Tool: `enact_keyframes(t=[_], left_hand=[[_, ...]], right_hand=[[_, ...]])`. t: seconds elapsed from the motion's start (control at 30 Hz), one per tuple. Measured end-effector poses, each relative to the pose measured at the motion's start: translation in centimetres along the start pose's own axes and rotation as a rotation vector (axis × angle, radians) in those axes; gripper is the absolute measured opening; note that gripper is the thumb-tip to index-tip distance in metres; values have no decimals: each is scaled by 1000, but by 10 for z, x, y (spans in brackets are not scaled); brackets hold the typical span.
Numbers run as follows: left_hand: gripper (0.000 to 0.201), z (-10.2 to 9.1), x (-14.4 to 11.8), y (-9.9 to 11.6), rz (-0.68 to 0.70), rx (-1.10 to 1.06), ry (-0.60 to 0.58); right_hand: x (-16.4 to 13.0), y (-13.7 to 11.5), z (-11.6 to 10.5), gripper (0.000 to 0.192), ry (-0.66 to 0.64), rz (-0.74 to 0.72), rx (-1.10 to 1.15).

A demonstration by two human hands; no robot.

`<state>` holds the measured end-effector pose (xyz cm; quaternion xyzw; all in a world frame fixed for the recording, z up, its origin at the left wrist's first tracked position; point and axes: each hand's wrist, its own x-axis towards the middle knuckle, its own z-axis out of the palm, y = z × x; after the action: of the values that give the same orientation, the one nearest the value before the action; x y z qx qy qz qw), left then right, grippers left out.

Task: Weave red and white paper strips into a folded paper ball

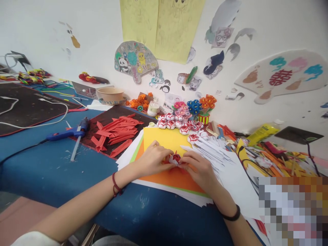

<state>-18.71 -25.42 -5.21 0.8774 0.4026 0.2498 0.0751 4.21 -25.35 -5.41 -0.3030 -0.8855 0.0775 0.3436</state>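
Left hand [156,160] and right hand [200,167] pinch opposite sides of a small red-and-white folded-paper flower [176,159], thumbs against fingertips, over a yellow-and-orange stack of paper sheets [176,180]. Likely near weightless, springy, easily creased; best gripped lightly at the white outer petals. Far: clustered red-and-white paper rosettes [184,129]. Left: folded red paper strips [121,131].
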Motion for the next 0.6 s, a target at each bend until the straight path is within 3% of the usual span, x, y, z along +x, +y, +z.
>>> enact_keyframes(t=[0.3, 0.6], left_hand=[[32, -3, -1, 3, -27, -12, -25], [28, 1, 3, 10, -69, 41, -9]], right_hand=[[3, -4, -3, 15, -106, 85, 62], [1, 3, 7, 28, -55, 92, 141]])
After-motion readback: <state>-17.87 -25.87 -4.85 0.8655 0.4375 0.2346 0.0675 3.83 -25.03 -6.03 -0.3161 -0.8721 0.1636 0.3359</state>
